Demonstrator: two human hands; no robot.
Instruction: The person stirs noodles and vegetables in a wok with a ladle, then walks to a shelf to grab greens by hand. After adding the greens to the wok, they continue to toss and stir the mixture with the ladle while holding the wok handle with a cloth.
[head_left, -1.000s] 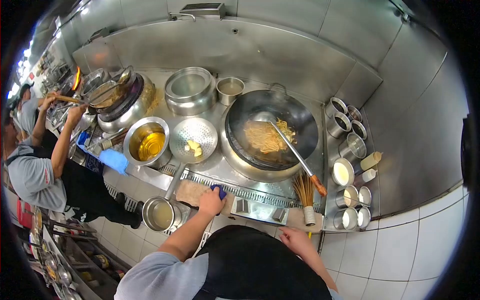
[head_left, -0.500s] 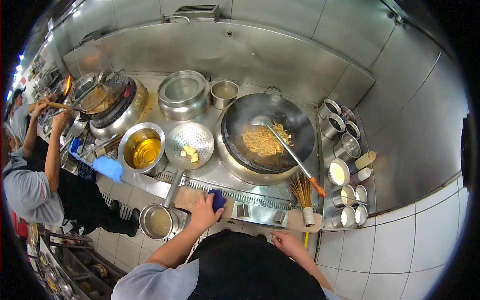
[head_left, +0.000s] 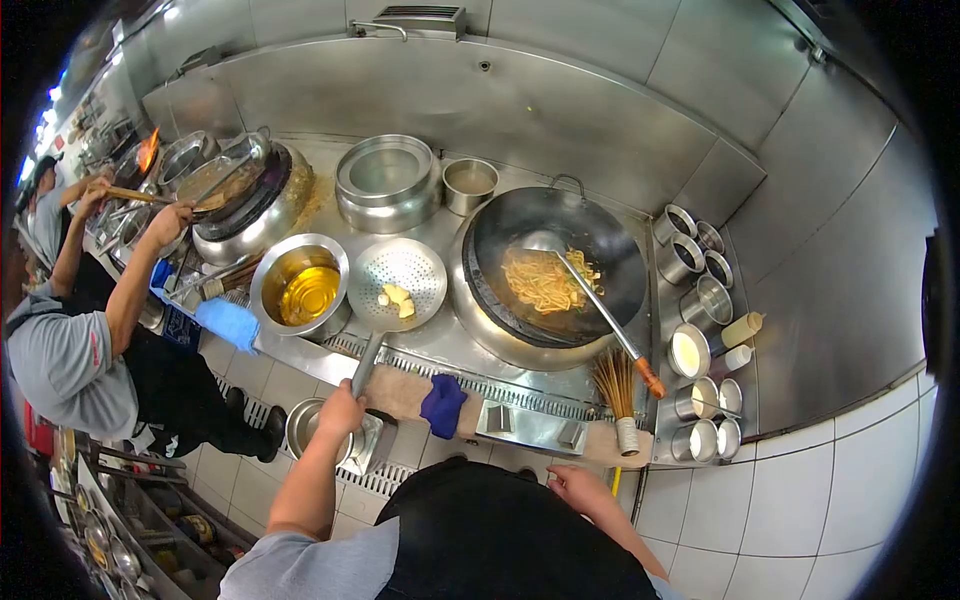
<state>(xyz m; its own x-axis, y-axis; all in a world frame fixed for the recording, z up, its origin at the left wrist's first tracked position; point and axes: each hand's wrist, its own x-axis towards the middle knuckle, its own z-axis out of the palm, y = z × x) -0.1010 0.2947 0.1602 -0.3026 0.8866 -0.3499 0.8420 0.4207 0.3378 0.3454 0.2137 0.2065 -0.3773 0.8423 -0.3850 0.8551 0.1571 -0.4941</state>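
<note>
My left hand [head_left: 342,410] is closed around the lower end of the long handle of a perforated strainer [head_left: 400,283], which rests on the stove top with a few pale pieces in it. A dark blue cloth [head_left: 443,402] lies on the counter's front edge just right of that hand, untouched. My right hand [head_left: 585,487] hangs low by my waist, below the counter edge, holding nothing. A black wok [head_left: 600,240] holds yellow noodles [head_left: 545,282]. A metal ladle [head_left: 610,325] with an orange handle end leans in it.
A steel bowl of oil [head_left: 300,290] stands left of the strainer, with a lidded pot [head_left: 385,182] and a small pot [head_left: 470,182] behind. Seasoning tins [head_left: 700,290] line the right side. A bamboo brush [head_left: 620,400] stands at the front. A co-worker [head_left: 70,350] handles another wok [head_left: 225,180] at left.
My left hand let go of the blue cloth and moved left onto the strainer handle. The cloth stays on the counter edge. The co-worker's wok shifted; my right hand barely moved.
</note>
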